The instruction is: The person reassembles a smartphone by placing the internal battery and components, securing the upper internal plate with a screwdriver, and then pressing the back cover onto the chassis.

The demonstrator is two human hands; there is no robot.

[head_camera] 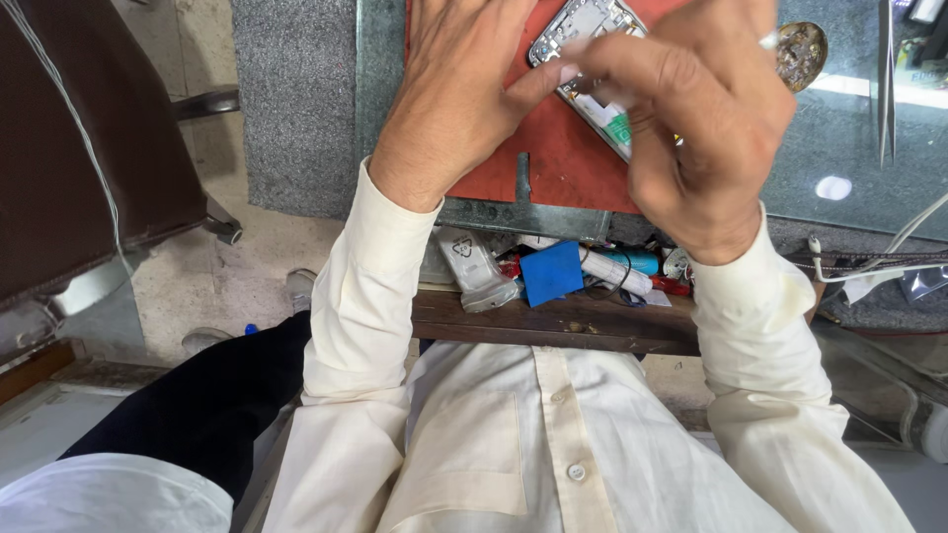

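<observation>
- One opened phone, its back cover off and its inner parts showing, lies tilted on a red work mat at the top of the view, mostly hidden under the two hands.
- The left hand rests flat over the phone's left side, fingers held together and pressed down on it, the thumb stretched toward the other hand.
- The right hand hovers over the phone's lower end with fingers bunched together, pinched at the thumb tip; whether something small sits in that pinch I cannot tell.
- The red mat sits on a glass counter, with a grey carpet strip to the left.
- A round metal dish lies just beside the right hand, and tweezers lie further right.
- Below the counter edge, a wooden shelf carries a blue card, a clear plastic packet and small clutter.
- A brown chair stands well apart at the left.
</observation>
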